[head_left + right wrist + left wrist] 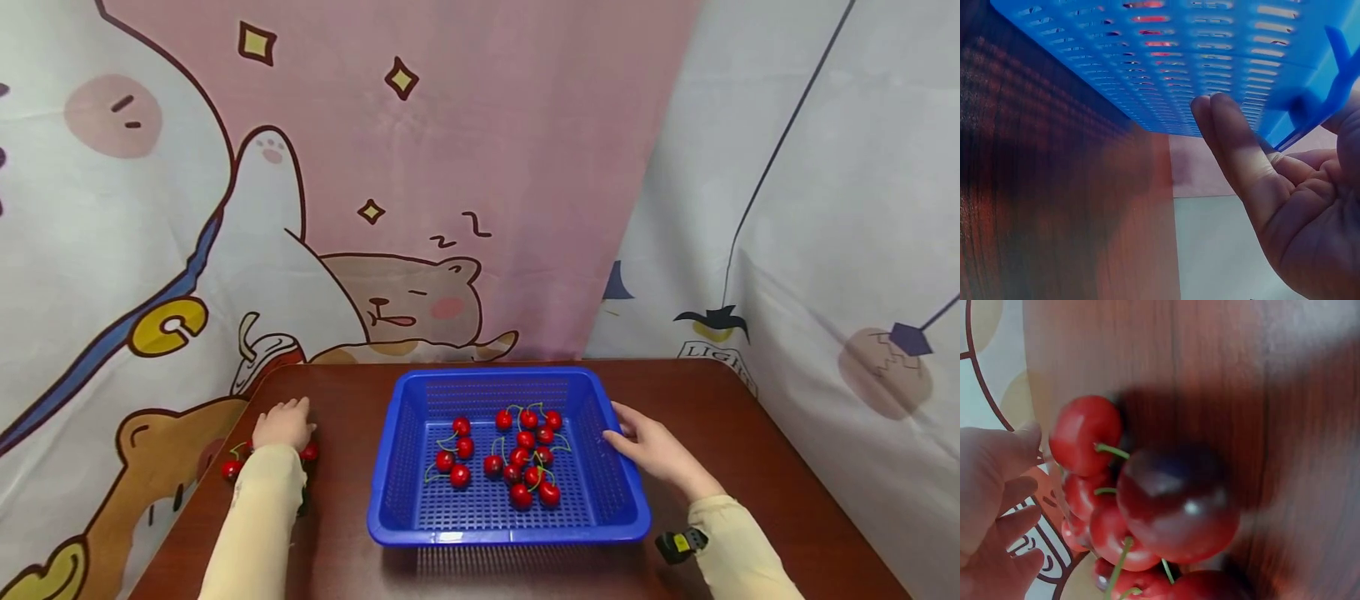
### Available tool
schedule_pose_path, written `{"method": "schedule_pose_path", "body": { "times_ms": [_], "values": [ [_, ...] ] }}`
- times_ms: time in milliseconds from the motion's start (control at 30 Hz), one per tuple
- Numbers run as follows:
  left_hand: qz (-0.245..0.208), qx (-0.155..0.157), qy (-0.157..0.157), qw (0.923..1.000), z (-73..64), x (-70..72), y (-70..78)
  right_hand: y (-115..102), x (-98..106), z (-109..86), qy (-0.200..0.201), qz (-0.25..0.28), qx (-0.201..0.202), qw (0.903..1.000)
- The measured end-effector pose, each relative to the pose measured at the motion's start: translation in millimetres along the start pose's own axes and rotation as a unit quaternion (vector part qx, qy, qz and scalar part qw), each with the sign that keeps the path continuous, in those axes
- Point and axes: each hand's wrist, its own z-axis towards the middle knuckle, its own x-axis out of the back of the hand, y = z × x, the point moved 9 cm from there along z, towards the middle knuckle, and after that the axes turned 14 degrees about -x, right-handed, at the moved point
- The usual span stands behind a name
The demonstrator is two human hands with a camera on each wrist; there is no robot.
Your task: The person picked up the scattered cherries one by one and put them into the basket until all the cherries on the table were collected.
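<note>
My left hand (pixel 283 425) is over the left part of the table, above a small group of cherries partly hidden beneath it. In the left wrist view its fingers (pixel 1022 519) are loosely bent beside the heaped red cherries (pixel 1179 500), with nothing between them. A blue plastic basket (pixel 510 535) with slotted walls stands mid-table. Several cherries with green stems (pixel 520 457) lie inside, in a smaller left cluster and a larger right one. At the basket's right rim, my right hand (pixel 652 446) grips it, thumb over the edge and fingers (pixel 1235 137) against the outer wall.
The brown wooden table (pixel 341 492) runs back to a cartoon-printed cloth (pixel 525 167), which also hangs along both sides. A black band (pixel 681 544) with a small device is on the right wrist.
</note>
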Motion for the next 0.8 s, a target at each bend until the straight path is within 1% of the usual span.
{"method": "schedule_pose_path", "body": {
  "times_ms": [100, 333, 500, 600, 733, 800],
  "values": [
    [0.007, 0.004, -0.002, 1.0, -0.5, 1.5, -1.9, 1.4, 0.0, 0.7, 0.003, 0.005, -0.01, 0.9999],
    [0.011, 0.011, -0.018, 0.9997, 0.0, -0.1, -1.9, 4.1, -0.8, 0.1, 0.005, 0.016, -0.02, 0.9997],
    [0.031, -0.001, -0.015, 0.9994, 1.8, 2.1, 1.2, 6.1, 0.3, 0.0, 0.008, 0.017, -0.03, 0.9994],
    [0.037, -0.007, -0.009, 0.9992, 3.5, 0.0, -1.0, 6.1, 0.5, 0.0, 0.009, 0.016, -0.029, 0.9994],
    [0.03, -0.004, -0.004, 0.9995, 5.2, -3.4, -5.9, 5.7, 0.4, 0.4, 0.01, 0.011, -0.024, 0.9996],
    [0.022, -0.003, -0.003, 0.9997, 5.5, -2.8, -6.1, 4.1, 0.3, 0.1, 0.009, 0.009, -0.016, 0.9998]
  ]
}}
